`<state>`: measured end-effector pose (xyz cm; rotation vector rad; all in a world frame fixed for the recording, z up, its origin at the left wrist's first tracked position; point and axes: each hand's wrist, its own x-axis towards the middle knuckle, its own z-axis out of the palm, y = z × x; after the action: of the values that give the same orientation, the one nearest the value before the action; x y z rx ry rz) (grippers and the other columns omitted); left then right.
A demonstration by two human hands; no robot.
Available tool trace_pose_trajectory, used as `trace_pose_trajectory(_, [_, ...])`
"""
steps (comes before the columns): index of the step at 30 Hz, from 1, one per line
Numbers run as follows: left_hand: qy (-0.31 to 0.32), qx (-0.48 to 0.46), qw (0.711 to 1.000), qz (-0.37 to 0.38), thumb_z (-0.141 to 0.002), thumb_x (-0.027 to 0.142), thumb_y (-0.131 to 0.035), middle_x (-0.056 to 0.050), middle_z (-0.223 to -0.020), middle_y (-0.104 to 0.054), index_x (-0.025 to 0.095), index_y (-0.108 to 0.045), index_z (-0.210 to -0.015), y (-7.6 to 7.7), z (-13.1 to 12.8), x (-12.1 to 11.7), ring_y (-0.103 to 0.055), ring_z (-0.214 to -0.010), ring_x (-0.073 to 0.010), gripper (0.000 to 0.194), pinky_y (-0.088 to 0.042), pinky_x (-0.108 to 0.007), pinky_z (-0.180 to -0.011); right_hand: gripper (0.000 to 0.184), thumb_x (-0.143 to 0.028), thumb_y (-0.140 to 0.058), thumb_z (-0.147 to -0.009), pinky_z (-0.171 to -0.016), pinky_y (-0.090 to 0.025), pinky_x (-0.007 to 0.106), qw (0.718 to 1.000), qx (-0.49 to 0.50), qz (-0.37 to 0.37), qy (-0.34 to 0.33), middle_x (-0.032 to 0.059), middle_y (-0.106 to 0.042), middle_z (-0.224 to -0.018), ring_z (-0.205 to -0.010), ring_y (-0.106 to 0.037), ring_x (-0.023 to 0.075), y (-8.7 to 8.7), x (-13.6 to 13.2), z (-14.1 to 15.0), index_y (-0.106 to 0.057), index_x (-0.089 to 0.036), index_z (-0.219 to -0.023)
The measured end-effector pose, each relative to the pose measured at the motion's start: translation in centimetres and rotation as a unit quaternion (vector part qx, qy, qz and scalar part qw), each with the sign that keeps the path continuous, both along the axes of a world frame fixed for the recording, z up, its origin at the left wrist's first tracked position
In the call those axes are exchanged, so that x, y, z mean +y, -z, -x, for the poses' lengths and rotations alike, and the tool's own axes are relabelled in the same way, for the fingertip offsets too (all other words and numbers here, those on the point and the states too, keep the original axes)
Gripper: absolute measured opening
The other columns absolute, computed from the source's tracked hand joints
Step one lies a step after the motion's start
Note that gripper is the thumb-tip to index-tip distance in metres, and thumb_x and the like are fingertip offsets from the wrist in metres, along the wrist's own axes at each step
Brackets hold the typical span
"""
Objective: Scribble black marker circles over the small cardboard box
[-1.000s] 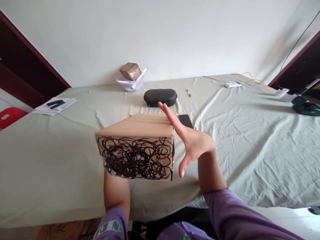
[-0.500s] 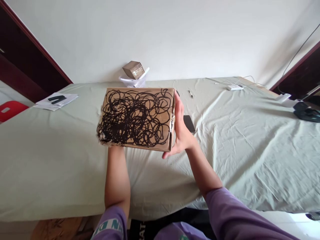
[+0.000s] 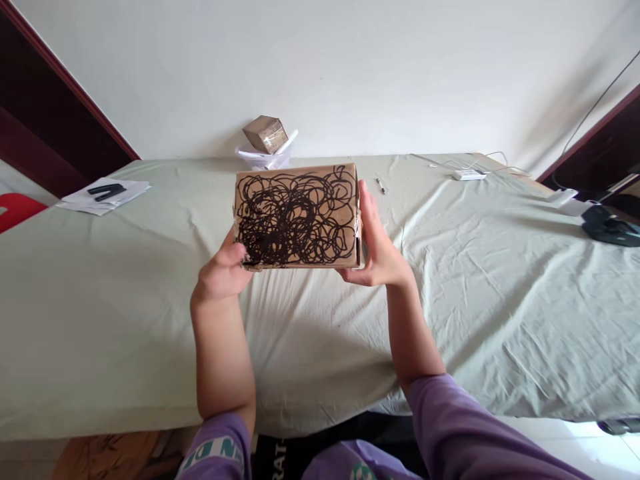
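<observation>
Two grips (image 3: 220, 273) (image 3: 384, 259) on one scribbled box (image 3: 297, 217).

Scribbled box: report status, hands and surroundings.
Left hand at lower left corner, right hand along right side. Box between them, scribbled side facing camera. Pen beyond, right of box.

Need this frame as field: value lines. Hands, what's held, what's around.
Held: cardboard box, black scribbles covering the facing side
Left hand: at the box's left end, thumb by the lower corner
Right hand: against the box's right end
Table left: white papers, black V-shaped item on them
Table back: plastic tub, smaller brown box on top
Right of held box: pen
</observation>
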<state>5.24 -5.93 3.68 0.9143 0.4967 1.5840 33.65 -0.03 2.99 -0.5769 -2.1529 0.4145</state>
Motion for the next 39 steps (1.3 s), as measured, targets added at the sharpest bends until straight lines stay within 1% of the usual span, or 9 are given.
trace_pose_trajectory(6, [-0.025,0.098,0.995,0.021,-0.063,0.018,-0.085,-0.005,-0.114,-0.083,0.03,-0.072,-0.142,0.4,-0.2,0.5,-0.069,-0.141,-0.0392,0.081,-0.057,-0.057,-0.125,0.151,-0.065,-0.091,-0.063,-0.145,-0.002,0.065,1.0,0.009,0.012,0.009,-0.0001,-0.005,-0.192,-0.177,0.017,0.0451,0.2,0.2,0.2,-0.004,-0.033,-0.182])
trace_pose_trajectory(16, [-0.031,0.167,0.985,-0.009,-0.065,0.015,-0.086,-0.01,-0.171,-0.053,0.03,-0.058,-0.162,0.9,-0.2,1.1,-0.045,-0.164,-0.0397,0.102,-0.047,-0.05,-0.132,0.16,-0.055,-0.09,-0.061,-0.144,-0.006,0.065,0.999,0.03,0.029,0.007,0.0007,-0.004,-0.192,-0.178,0.004,0.0438,0.8,1.2,0.0,0.014,-0.035,-0.181])
trace_pose_trajectory(19, [-0.051,0.207,0.977,-0.021,-0.072,0.018,-0.089,-0.007,-0.17,-0.054,0.032,-0.06,-0.16,0.9,0.1,0.9,-0.038,-0.169,-0.0359,0.094,-0.039,-0.048,-0.138,0.161,-0.061,-0.091,-0.062,-0.144,-0.01,0.065,0.998,0.04,0.053,0.009,0.0009,-0.003,-0.192,-0.178,-0.001,0.0435,1.0,1.5,0.1,0.015,-0.035,-0.18])
trace_pose_trajectory(22, [-0.01,0.234,0.969,-0.079,-0.075,0.033,-0.097,-0.005,-0.165,-0.059,0.035,-0.063,-0.155,1.0,0.5,1.1,-0.032,-0.173,-0.0337,0.087,-0.031,-0.048,-0.143,0.163,-0.076,-0.09,-0.059,-0.145,-0.007,0.063,0.996,0.058,0.067,-0.01,0.0039,-0.008,-0.192,-0.178,0.0,0.0434,1.5,2.6,-0.1,0.007,-0.032,-0.182])
trace_pose_trajectory(24, [0.01,0.239,0.964,-0.118,-0.066,0.035,-0.104,-0.003,-0.166,-0.057,0.037,-0.063,-0.153,0.9,0.3,1.4,-0.03,-0.174,-0.0343,0.096,-0.027,-0.049,-0.144,0.164,-0.086,-0.087,-0.057,-0.145,-0.006,0.061,0.994,0.071,0.075,-0.03,0.0048,-0.008,-0.192,-0.179,0.0,0.0422,1.9,3.3,-0.2,0.003,-0.03,-0.183])
trace_pose_trajectory(27, [-0.048,0.213,0.969,-0.115,-0.052,0.016,-0.108,-0.001,-0.167,-0.056,0.037,-0.062,-0.15,0.2,-0.6,1.7,-0.031,-0.174,-0.0333,0.111,-0.025,-0.047,-0.145,0.163,-0.089,-0.083,-0.057,-0.145,-0.007,0.059,0.992,0.069,0.09,-0.061,0.0043,-0.005,-0.193,-0.179,-0.002,0.0407,2.5,4.2,-0.5,0.002,-0.029,-0.183])
trace_pose_trajectory(32, [-0.045,0.247,0.965,-0.068,-0.042,0.0,-0.106,-0.012,-0.167,-0.054,0.027,-0.054,-0.157,0.0,-0.3,2.7,-0.04,-0.167,-0.0376,0.129,-0.028,-0.048,-0.142,0.144,-0.084,-0.072,-0.064,-0.138,-0.032,0.058,0.973,0.063,0.187,-0.119,0.0005,-0.01,-0.193,-0.176,-0.019,0.0395,3.7,5.9,-1.8,-0.007,-0.033,-0.183])
trace_pose_trajectory(34, [-0.045,0.307,0.948,-0.066,-0.036,0.001,-0.107,-0.016,-0.167,-0.052,0.023,-0.058,-0.153,0.7,0.8,3.5,-0.043,-0.163,-0.0419,0.128,-0.03,-0.052,-0.141,0.122,-0.08,-0.061,-0.073,-0.132,-0.041,0.061,0.964,0.088,0.24,-0.07,0.0028,-0.025,-0.19,-0.171,-0.032,0.0382,4.4,6.7,-2.0,-0.023,-0.034,-0.18])
trace_pose_trajectory(39, [-0.076,0.506,0.854,-0.093,-0.053,0.02,-0.106,-0.019,-0.168,-0.043,0.022,-0.048,-0.163,2.4,3.0,4.9,-0.042,-0.161,-0.0433,0.124,-0.028,-0.058,-0.142,0.073,-0.051,-0.047,-0.098,-0.122,-0.051,0.053,0.905,-0.049,0.343,0.249,0.0161,-0.066,-0.159,-0.142,-0.063,0.0311,8.1,8.0,-0.1,-0.052,-0.021,-0.164])
